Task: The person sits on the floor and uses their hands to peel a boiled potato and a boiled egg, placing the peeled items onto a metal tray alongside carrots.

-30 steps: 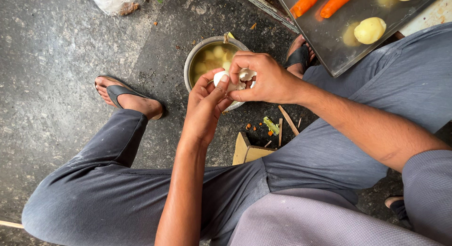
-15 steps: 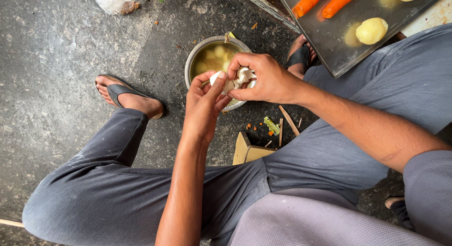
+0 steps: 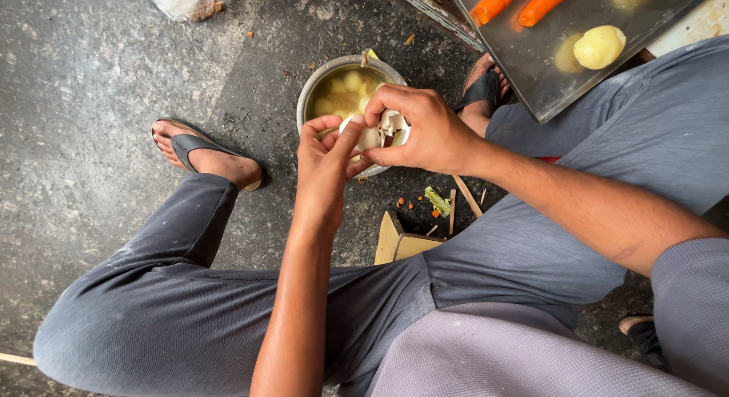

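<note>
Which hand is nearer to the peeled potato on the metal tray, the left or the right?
Right. The right hand is above the steel bowl, closer to the peeled potato on the tray. The left hand lies farther left, beyond the right hand.

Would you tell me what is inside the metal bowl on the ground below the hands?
The metal bowl holds pale yellow peeled pieces in cloudy liquid. Its near side is covered by the left hand and right hand, which hold a pale, partly peeled item above it.
</note>
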